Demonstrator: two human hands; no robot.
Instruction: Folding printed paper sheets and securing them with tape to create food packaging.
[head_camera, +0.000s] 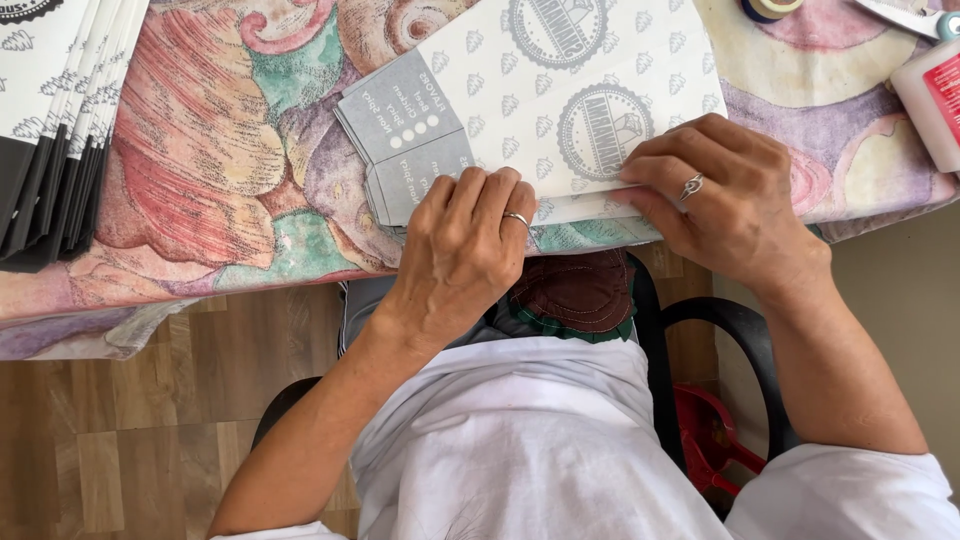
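The left hand (462, 250) lies flat, fingers together, pressing down the grey folded end of a white printed paper bag (560, 95), while the right hand (725, 205) at its 3 o'clock pins the bag's near edge with curled fingertips, neither one gripping anything. The bag lies at the near edge of the desk (230, 190) on a flowered cloth, with a stack of finished bags (55, 120) at 9 o'clock and a glue bottle (930, 100) at 2 o'clock. If either palm slides, I judge the fold could crease crooked or spring open
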